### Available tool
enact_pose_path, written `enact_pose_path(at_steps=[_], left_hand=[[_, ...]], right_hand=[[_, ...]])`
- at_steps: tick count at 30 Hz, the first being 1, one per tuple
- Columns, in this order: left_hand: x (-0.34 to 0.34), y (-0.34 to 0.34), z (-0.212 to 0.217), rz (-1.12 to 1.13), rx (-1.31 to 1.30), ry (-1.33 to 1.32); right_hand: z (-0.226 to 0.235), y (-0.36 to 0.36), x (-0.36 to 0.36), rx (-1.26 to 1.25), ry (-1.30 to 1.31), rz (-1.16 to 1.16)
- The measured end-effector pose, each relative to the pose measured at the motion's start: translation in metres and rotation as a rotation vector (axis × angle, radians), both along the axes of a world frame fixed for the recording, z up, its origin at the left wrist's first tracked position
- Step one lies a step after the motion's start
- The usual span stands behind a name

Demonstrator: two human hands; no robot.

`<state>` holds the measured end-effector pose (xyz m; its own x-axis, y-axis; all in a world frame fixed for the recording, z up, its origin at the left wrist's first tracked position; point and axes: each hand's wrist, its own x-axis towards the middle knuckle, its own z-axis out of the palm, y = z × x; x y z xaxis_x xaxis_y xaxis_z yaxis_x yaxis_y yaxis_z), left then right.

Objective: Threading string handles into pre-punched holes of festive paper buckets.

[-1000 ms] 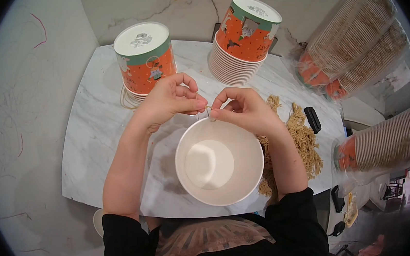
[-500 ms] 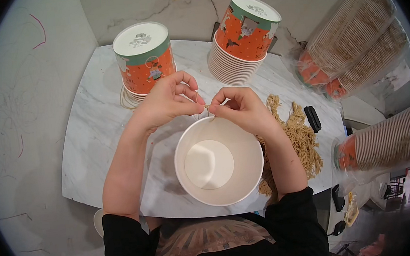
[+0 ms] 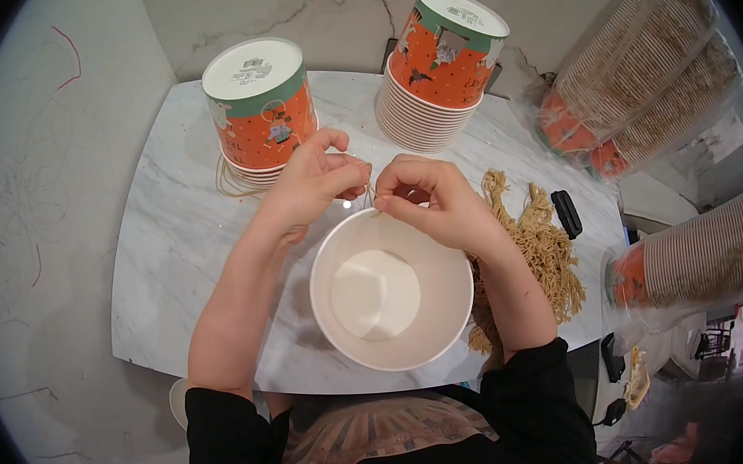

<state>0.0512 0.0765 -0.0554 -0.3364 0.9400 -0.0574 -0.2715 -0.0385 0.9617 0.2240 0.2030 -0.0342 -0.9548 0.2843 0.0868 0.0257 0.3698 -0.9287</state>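
A white paper bucket (image 3: 455,295) stands mouth up on the table in front of me, with nothing seen inside it. At its far rim a thin tan string (image 3: 369,195) runs between my two hands. My left hand (image 3: 318,179) pinches one part of the string between thumb and forefinger, slightly above and left of the rim. Closed on the string right at the rim, my right hand (image 3: 429,199) has its thumb and fingertips pressed together. Whether the string passes through the bucket's wall is too small to make out.
Upside-down stacks of orange and green printed buckets, a left stack (image 3: 266,122) and a right stack (image 3: 441,67), stand behind my hands. Tan cords (image 3: 539,244) lie heaped beside my right forearm, near a small black object (image 3: 566,215). Plastic-wrapped bucket stacks (image 3: 639,58) stand at the right.
My left hand has drawn a little up and left from the right hand, with string between them. The bucket has shifted slightly left and away from me.
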Motion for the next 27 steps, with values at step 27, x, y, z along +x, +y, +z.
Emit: enact_pose_path(at_steps=[27], left_hand=[[0.010,0.001,0.013,0.068,-0.035,-0.226]], right_hand=[[0.007,0.002,-0.004,0.292,0.312,-0.196]])
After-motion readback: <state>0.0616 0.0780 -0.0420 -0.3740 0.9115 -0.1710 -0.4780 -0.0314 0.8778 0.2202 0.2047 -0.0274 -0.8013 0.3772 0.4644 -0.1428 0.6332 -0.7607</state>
